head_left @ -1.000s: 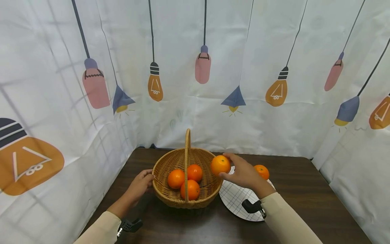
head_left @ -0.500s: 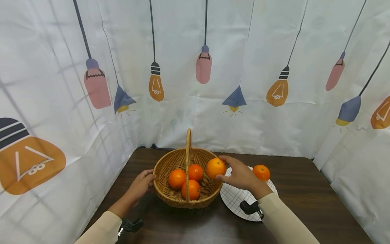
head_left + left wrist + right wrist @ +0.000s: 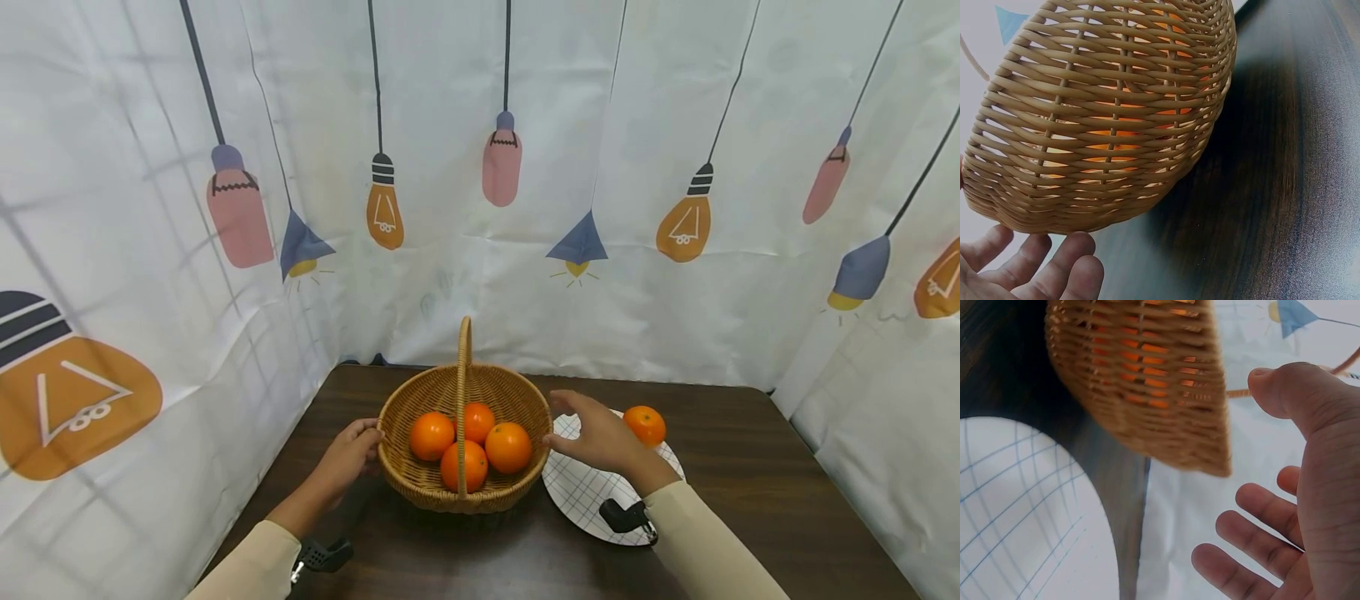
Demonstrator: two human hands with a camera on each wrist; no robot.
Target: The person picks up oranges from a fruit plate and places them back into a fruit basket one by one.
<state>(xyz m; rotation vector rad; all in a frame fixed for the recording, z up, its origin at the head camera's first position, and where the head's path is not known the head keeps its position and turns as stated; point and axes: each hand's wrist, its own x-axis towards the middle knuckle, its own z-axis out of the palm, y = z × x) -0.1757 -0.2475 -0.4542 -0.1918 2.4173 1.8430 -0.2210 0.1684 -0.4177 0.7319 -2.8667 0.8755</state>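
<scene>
A wicker basket (image 3: 412, 493) with a tall arched handle holds several oranges, one of them an orange (image 3: 508, 447) at its right side. My left hand (image 3: 347, 458) grips the basket's left rim; in the left wrist view its fingertips (image 3: 1079, 250) touch the woven wall from outside. Just right of the basket's right rim, my right hand (image 3: 603, 435) holds nothing. Its thumb and fingers are spread apart, as the right wrist view also shows. Behind that hand, another orange (image 3: 644, 426) sits on the far part of a plate.
The white plate (image 3: 581, 487) with a blue grid pattern lies right of the basket, partly under my right forearm. The dark wooden table (image 3: 750, 483) meets a white curtain (image 3: 480, 283) printed with lamps at the back and sides.
My right hand has moved left with an orange, let it go inside the basket, and drawn back slightly right. The basket's other oranges shifted a little left. My left hand stays at the rim.
</scene>
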